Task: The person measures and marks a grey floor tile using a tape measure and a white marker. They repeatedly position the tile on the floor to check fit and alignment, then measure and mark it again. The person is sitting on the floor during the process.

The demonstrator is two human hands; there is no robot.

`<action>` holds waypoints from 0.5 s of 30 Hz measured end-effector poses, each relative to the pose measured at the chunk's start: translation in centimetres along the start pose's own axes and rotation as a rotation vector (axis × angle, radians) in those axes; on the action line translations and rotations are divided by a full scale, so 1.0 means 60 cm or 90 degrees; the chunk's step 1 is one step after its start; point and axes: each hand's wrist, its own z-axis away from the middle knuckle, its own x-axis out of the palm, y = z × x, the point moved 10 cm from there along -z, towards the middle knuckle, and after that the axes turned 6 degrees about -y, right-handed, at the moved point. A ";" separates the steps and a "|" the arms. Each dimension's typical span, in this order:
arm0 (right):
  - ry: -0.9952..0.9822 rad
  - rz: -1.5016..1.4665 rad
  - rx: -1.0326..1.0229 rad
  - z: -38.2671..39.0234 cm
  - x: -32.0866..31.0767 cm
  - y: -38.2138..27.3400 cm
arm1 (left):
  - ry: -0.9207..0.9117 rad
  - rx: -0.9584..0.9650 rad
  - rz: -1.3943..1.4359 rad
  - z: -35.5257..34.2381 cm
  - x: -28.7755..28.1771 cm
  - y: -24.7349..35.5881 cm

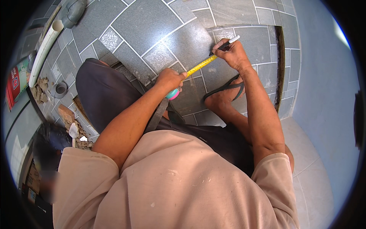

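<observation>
My left hand is closed round a tape measure with a turquoise and pink case. Its yellow blade stretches to my right hand, along the near edge of a large grey patterned tile. That tile seems to lie loose over the floor tiles. In my right hand is a black marker pen with a white end, pinched in the fingers. Its tip comes down by the far end of the blade; whether it touches the tile is hard to tell.
At left stand a white pipe, a grey pipe elbow, a short grey pipe piece, rubble and a red and green bag. A dark gap cuts the floor before the blue wall. My sandalled foot is close by.
</observation>
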 end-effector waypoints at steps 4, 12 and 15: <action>0.006 0.010 0.005 0.005 0.002 -0.004 | -0.003 -0.004 0.007 -0.003 -0.001 -0.007; 0.018 -0.007 0.028 0.014 0.003 -0.004 | -0.008 0.016 -0.050 -0.020 0.005 -0.013; 0.008 -0.011 0.020 0.012 0.001 0.008 | -0.020 0.024 -0.083 -0.029 0.011 -0.010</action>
